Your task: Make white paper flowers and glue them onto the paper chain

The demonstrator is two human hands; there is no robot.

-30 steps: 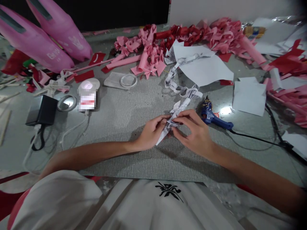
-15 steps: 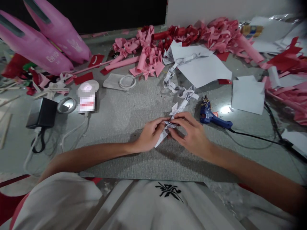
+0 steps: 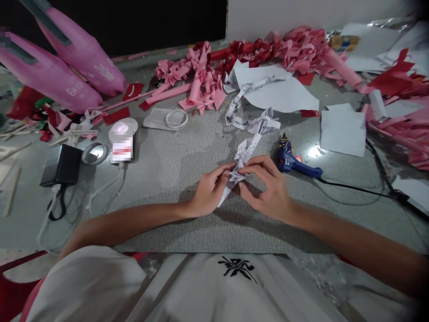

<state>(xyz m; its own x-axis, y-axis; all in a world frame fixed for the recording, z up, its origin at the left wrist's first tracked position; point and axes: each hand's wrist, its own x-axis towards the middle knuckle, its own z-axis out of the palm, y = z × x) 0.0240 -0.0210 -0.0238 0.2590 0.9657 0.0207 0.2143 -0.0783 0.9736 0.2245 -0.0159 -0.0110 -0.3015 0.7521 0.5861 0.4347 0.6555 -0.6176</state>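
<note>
A white paper roll (image 3: 254, 142) with grey print lies aslant between my hands, folded paper points sticking out along it. My left hand (image 3: 210, 190) pinches it near its lower end, thumb and fingers closed on the paper. From the right, my right hand (image 3: 268, 188) reaches over it with bent fingers, the index fingertip pressing a folded paper point (image 3: 236, 177). The thumb of that hand is at the paper's lower side. Beyond the roll's upper end, a looped white paper strip (image 3: 236, 120) curls away over the table. A blue glue gun (image 3: 295, 166) rests right of my right hand.
Pink and red folded paper (image 3: 204, 85) is heaped along the back. White sheets (image 3: 281, 91) lie before it, and a small paper stack (image 3: 342, 130) sits at right. Two pink bottles (image 3: 94, 51), a black box (image 3: 62, 165), tape rolls (image 3: 176, 118) and cables occupy the left.
My right fingers have shifted slightly on the roll, and its folded points now show more openly between my hands. The whole view has tilted a little.
</note>
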